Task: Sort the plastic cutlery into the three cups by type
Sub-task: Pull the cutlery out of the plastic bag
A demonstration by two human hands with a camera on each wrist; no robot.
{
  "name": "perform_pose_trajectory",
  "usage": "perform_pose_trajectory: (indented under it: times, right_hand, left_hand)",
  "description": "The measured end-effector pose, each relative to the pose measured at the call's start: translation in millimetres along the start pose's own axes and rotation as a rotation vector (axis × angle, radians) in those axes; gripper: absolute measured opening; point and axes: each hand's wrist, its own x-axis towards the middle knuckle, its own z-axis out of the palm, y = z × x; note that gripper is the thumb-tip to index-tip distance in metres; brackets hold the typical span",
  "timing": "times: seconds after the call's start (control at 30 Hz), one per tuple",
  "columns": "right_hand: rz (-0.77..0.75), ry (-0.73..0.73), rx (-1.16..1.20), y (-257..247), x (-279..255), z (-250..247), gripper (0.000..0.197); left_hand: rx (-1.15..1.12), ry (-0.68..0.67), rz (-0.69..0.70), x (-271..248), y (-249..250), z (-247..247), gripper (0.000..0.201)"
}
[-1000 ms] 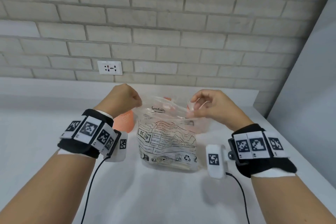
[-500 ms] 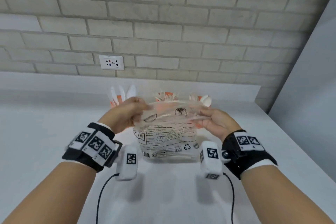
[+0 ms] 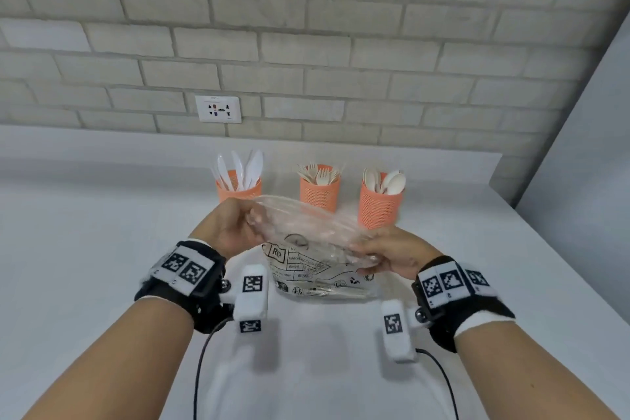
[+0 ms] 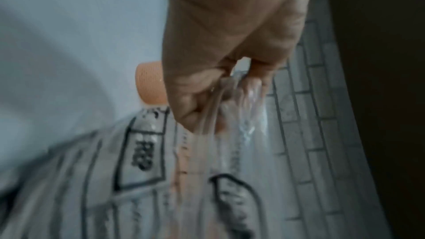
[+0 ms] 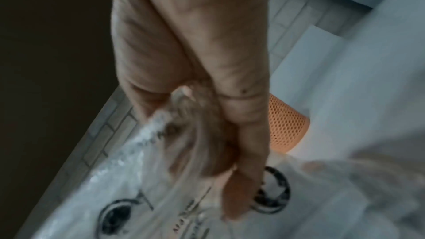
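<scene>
A clear printed plastic bag [image 3: 306,262] stands on the white table [image 3: 102,249] in front of me, with a few pale utensils lying at its bottom. My left hand [image 3: 235,227] pinches the bag's top edge at the left, and my right hand [image 3: 388,249] grips the top edge at the right. The left wrist view shows my left hand [image 4: 207,97] pinching the bag [image 4: 161,179]; the right wrist view shows my right hand [image 5: 218,134] curled round the bag [image 5: 138,179]. Behind stand three orange mesh cups: knives [image 3: 238,186], forks [image 3: 319,193], spoons [image 3: 380,204].
A brick wall with a white socket [image 3: 218,108] runs along the back. A grey panel [image 3: 579,147] closes the right side beyond the table edge. Cables trail from both wrist cameras over the near table.
Both hands have lowered and drawn the bag's top toward me, so the three cups now show fully behind it. The grip on the bag's top edge has stayed.
</scene>
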Motion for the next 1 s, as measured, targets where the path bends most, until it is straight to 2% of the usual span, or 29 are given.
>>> perform_pose_trajectory:
  times: [0.03, 0.1, 0.2, 0.27, 0.37, 0.4, 0.43, 0.53, 0.6, 0.67, 0.73, 0.8, 0.83, 0.87, 0.93, 1.0]
  right_hand:
    - [0.012, 0.018, 0.062, 1, 1, 0, 0.025]
    - [0.004, 0.041, 0.33, 1, 2, -5, 0.017]
    - [-0.066, 0.106, 0.681, 2, 9, -11, 0.025]
    - [-0.089, 0.155, 0.801, 6, 17, -8, 0.028]
    - [-0.069, 0.161, 0.82, 11, 21, 0, 0.014]
    - [-0.048, 0.143, 0.783, 15, 21, 1, 0.011]
    - [-0.022, 0.109, 0.713, 17, 18, 1, 0.013]
    - [0.062, -0.021, 0.312, 21, 9, 6, 0.016]
    - [0.075, -0.032, 0.203, 20, 8, 7, 0.013]
    - [0.062, 0.001, 0.27, 15, 11, 1, 0.018]
    - [0.031, 0.056, 0.443, 10, 16, -8, 0.026]
    - [0.009, 0.124, 0.66, 9, 21, -12, 0.024]
    - [0.013, 0.168, 0.746, 11, 23, -12, 0.02]
    - [0.019, 0.205, 0.798, 12, 25, -10, 0.02]
    - [0.042, 0.258, 0.79, 22, 29, -6, 0.027]
    - [0.099, 0.315, 0.606, 25, 27, -1, 0.029]
  left_hand:
    - [0.107, -0.026, -0.013, -2, -1, -1, 0.028]
    - [0.349, -0.033, -0.027, -5, -7, -3, 0.023]
    - [0.799, -0.12, -0.089, -12, -18, -3, 0.019]
    - [0.942, -0.095, -0.088, -7, -25, -7, 0.016]
    - [0.834, 0.109, -0.012, 0, -28, -14, 0.002]
    - [0.736, 0.136, -0.007, 2, -26, -16, 0.006]
    - [0.581, 0.134, -0.02, 3, -25, -16, 0.01]
    - [0.048, 0.097, -0.06, 5, -20, -15, 0.019]
    - [-0.091, 0.119, -0.072, 8, -21, -13, 0.021]
    - [-0.042, 0.178, -0.089, 10, -24, -9, 0.019]
    - [0.103, 0.21, -0.096, 8, -26, -7, 0.014]
    - [0.298, 0.176, -0.079, 4, -29, -4, 0.006]
    - [0.386, 0.134, -0.071, 0, -30, -1, 0.008]
    - [0.469, 0.105, -0.053, 3, -31, -6, 0.019]
    - [0.62, 0.06, 0.031, 3, -36, -8, 0.037]
    - [0.784, 0.082, 0.252, 2, -43, -7, 0.043]
